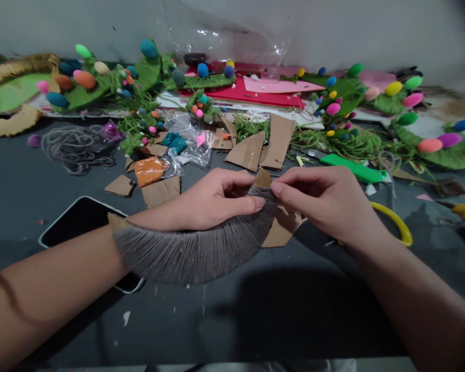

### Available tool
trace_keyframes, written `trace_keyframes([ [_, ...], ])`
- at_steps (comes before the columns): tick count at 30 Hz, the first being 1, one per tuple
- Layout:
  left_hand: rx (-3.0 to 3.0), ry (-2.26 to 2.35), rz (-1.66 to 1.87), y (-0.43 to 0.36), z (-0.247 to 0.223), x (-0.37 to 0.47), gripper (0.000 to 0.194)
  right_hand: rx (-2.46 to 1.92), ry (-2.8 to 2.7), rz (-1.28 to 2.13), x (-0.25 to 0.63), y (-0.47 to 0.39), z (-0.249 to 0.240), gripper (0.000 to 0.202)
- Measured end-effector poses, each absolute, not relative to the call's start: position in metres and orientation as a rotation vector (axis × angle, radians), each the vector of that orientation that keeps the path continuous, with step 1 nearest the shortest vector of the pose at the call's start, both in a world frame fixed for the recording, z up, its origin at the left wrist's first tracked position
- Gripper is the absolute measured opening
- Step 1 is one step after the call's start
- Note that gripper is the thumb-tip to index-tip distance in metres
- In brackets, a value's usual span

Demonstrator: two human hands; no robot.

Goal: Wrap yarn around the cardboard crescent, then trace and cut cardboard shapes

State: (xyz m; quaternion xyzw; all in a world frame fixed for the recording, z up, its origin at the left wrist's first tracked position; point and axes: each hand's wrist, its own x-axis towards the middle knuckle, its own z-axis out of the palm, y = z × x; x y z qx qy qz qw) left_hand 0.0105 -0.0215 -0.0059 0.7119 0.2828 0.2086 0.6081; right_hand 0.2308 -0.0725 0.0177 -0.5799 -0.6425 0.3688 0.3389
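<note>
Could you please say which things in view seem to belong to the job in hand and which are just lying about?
Seemingly in the job: grey-wound cardboard crescent, left hand gripping it, right hand at one tip; probably the loose grey cord.
Seemingly lying about: phone, orange packet, cardboard scraps, green-handled tool.

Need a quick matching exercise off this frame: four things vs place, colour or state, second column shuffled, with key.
Things
1. wrapped crescent
2. phone
3. curved loop
4. stacked sheets

Place, colour or state
A. yellow
B. at the back, near the wall
C. held in the left hand, right hand at one end
D. partly beneath the left forearm

Pairs: 1-C, 2-D, 3-A, 4-B
</note>
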Motion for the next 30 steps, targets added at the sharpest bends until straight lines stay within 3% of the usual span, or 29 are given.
trace_keyframes([
  [7,1.63,0.65,0.478,-0.0227,-0.0055,0.0107,0.021,-1.451,-1.721,0.97,0.2334,-0.0701,0.0194,0.028],
  [12,1.638,0.658,0.474,-0.0225,-0.0056,0.0106,0.023,-1.469,-1.735,0.965,0.2357,-0.0687,0.0163,0.017],
  [30,1.66,0.675,0.46,-0.0209,-0.0065,0.0099,0.022,-1.515,-1.683,0.981,0.2316,-0.0717,0.0173,0.015],
])
